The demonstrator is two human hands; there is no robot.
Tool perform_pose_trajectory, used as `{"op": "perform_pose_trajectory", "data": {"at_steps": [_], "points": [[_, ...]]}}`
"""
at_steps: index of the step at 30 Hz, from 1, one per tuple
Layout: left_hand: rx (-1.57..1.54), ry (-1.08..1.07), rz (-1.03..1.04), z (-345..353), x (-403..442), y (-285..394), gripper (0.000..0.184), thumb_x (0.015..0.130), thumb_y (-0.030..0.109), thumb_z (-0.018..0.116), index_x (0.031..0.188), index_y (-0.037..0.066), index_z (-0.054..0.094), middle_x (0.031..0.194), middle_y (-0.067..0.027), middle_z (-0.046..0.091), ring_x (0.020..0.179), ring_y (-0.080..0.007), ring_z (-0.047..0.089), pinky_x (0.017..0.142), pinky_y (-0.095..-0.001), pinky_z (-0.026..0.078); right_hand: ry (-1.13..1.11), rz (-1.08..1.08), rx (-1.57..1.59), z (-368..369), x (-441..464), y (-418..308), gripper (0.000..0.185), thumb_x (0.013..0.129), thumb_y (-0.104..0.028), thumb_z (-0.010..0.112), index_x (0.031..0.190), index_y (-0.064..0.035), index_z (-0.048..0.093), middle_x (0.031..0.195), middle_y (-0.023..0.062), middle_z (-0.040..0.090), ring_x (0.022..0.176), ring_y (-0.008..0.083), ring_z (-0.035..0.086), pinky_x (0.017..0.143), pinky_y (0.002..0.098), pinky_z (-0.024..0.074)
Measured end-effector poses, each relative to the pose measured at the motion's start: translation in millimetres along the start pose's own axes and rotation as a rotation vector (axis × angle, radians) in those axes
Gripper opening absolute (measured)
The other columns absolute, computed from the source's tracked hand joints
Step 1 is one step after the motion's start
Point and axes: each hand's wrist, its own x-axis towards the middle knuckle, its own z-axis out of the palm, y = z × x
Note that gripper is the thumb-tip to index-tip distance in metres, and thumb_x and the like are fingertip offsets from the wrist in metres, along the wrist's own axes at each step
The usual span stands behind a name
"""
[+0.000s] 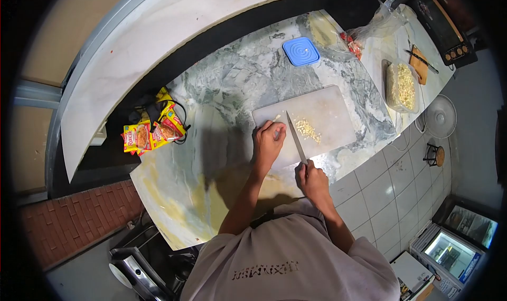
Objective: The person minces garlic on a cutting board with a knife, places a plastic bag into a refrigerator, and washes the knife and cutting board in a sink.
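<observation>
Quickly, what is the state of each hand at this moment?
Left hand: fingers curled at the cutting board; whether it grips anything cannot be told.
Right hand: closed, holding the knife.

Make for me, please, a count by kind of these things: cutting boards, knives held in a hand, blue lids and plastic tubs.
Cutting boards: 2 (white cutting board, wooden cutting board)
Knives held in a hand: 1 (knife, right hand)
Blue lid: 1
Plastic tub: 1
Total: 5
</observation>
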Motion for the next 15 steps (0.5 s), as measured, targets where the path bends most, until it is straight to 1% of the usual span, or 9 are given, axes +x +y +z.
{"op": "perform_pose_trajectory", "data": {"at_steps": [1, 3, 4, 6, 7, 8, 10, 12, 15], "points": [[-0.001, 0.002, -0.002, 0, -1, 0, 0.012, 0.075, 0.004, 0.071, 0.086, 0.006, 0.069, 0.078, -0.0063, 0.064, 0.053, -0.0200, 0.053, 0.055, -0.0323, 0.042, 0.020, -0.007, -0.017, 1, -1, 4, 0.024, 0.094, -0.023, 0.049, 0.095, 0.0003, 0.054, 0.064, 0.0232, 0.062, 0.062, 0.0451, 0.061, 0.059, 0.0533, 0.0486], [0.067, -0.055, 0.093, -3, 0, 0, 0.011, 0.076, 0.006, 0.072, 0.087, 0.007, 0.069, 0.080, -0.0052, 0.064, 0.062, -0.0218, 0.058, 0.064, -0.0330, 0.043, 0.042, 0.009, -0.015, 1, 2, 8, 0.024, 0.094, -0.023, 0.049, 0.095, 0.0001, 0.054, 0.064, 0.0225, 0.062, 0.061, 0.0447, 0.060, 0.058, 0.0528, 0.0486], [0.073, -0.058, 0.097, -6, 0, 1, 0.011, 0.076, 0.006, 0.072, 0.087, 0.007, 0.069, 0.080, -0.0052, 0.064, 0.062, -0.0218, 0.058, 0.064, -0.0330, 0.043, 0.062, 0.027, -0.013, 0, 5, 7, 0.023, 0.094, -0.023, 0.049, 0.096, -0.0001, 0.054, 0.063, 0.0218, 0.062, 0.061, 0.0444, 0.060, 0.057, 0.0523, 0.0487], [0.044, -0.143, 0.161, -10, 1, 5, 0.009, 0.077, 0.008, 0.072, 0.086, 0.008, 0.069, 0.082, -0.0042, 0.064, 0.073, -0.0232, 0.061, 0.070, -0.0336, 0.041, 0.067, 0.020, 0.005, -6, 9, 2, 0.023, 0.093, -0.022, 0.049, 0.096, 0.0003, 0.054, 0.064, 0.0233, 0.062, 0.061, 0.0443, 0.061, 0.057, 0.0529, 0.0492], [0.046, -0.148, 0.167, -12, 2, 6, 0.009, 0.077, 0.008, 0.072, 0.086, 0.008, 0.069, 0.082, -0.0042, 0.064, 0.073, -0.0232, 0.061, 0.070, -0.0336, 0.041, 0.068, 0.017, 0.013, -8, 9, 1, 0.024, 0.092, -0.022, 0.049, 0.097, 0.0007, 0.053, 0.065, 0.0249, 0.061, 0.061, 0.0442, 0.062, 0.056, 0.0535, 0.0498], [0.025, -0.157, 0.182, -15, 3, 8, 0.008, 0.078, 0.008, 0.071, 0.085, 0.008, 0.069, 0.083, -0.0053, 0.064, 0.072, -0.0243, 0.061, 0.070, -0.0341, 0.042, 0.081, -0.010, 0.013, -5, 9, 3, 0.023, 0.092, -0.021, 0.050, 0.096, 0.0011, 0.053, 0.064, 0.0246, 0.061, 0.060, 0.0432, 0.062, 0.053, 0.0525, 0.0496], [0.000, -0.173, 0.203, -19, 7, 6, 0.006, 0.078, 0.007, 0.071, 0.084, 0.007, 0.068, 0.083, -0.0064, 0.063, 0.072, -0.0254, 0.061, 0.070, -0.0346, 0.043, 0.064, -0.021, 0.019, -7, 8, -4, 0.023, 0.092, -0.021, 0.050, 0.096, 0.0014, 0.053, 0.064, 0.0245, 0.061, 0.060, 0.0430, 0.062, 0.053, 0.0522, 0.0496], [-0.130, -0.129, 0.101, -24, 13, 0, 0.005, 0.079, 0.005, 0.070, 0.084, 0.006, 0.068, 0.084, -0.0079, 0.063, 0.071, -0.0242, 0.060, 0.066, -0.0325, 0.045, 0.026, -0.054, 0.038, -2, 6, -7, 0.023, 0.092, -0.021, 0.050, 0.093, 0.0014, 0.052, 0.065, 0.0243, 0.062, 0.060, 0.0428, 0.062, 0.054, 0.0520, 0.0500], [-0.059, -0.050, 0.049, -30, 23, -15, 0.005, 0.080, 0.004, 0.069, 0.084, 0.004, 0.067, 0.085, -0.0100, 0.064, 0.070, -0.0234, 0.060, 0.061, -0.0314, 0.046, 0.027, -0.061, 0.051, 6, 3, -8, 0.022, 0.092, -0.021, 0.049, 0.091, 0.0002, 0.052, 0.066, 0.0242, 0.062, 0.060, 0.0429, 0.062, 0.057, 0.0522, 0.0504]]}}
